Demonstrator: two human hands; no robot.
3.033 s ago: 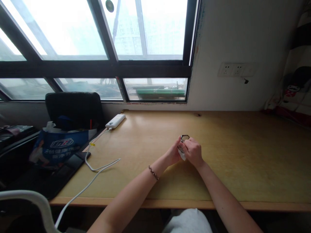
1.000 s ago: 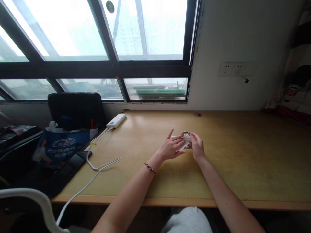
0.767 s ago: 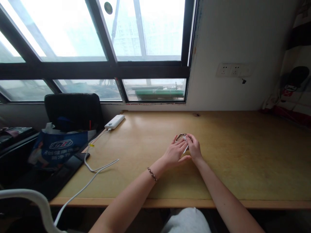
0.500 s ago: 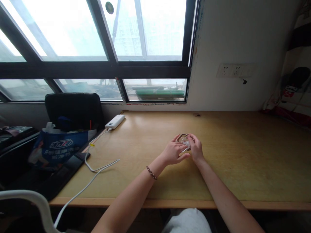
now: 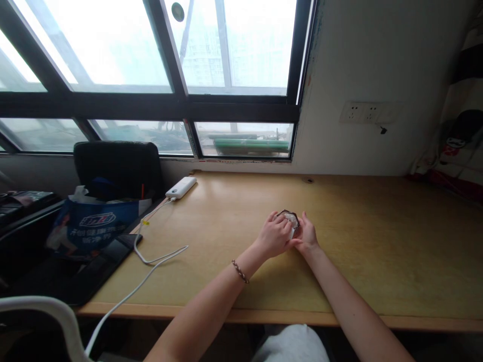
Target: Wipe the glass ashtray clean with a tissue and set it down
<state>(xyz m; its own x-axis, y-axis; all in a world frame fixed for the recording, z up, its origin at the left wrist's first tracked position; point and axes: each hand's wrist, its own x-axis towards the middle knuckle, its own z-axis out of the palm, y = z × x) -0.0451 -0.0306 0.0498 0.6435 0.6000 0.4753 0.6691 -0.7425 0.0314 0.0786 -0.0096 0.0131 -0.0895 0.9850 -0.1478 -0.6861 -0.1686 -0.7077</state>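
Note:
A small many-sided dish-like object (image 5: 298, 221) with a dark, shiny rim is held above the table, tilted towards me. My right hand (image 5: 308, 235) grips it from the right and below, fingers partly hidden behind it. My left hand (image 5: 274, 236), with a braided bracelet (image 5: 240, 271) at the wrist, presses bent fingers into the object from the left. Under those fingers shows something thin and white (image 5: 291, 232), like a tissue or cloth. The exact kind of the dark-rimmed object is too small to make out.
A white power bank (image 5: 181, 187) lies at the table's back left, its white cable (image 5: 160, 260) looping down the left side. A blue bag (image 5: 96, 221) and a black chair (image 5: 118, 163) stand left of the wooden table (image 5: 377, 241). Wall sockets (image 5: 362, 111) are behind.
My left fingers have curled further into the object, which has tilted. The right hand has shifted from its top edge to its right side and underneath. The view has moved slightly.

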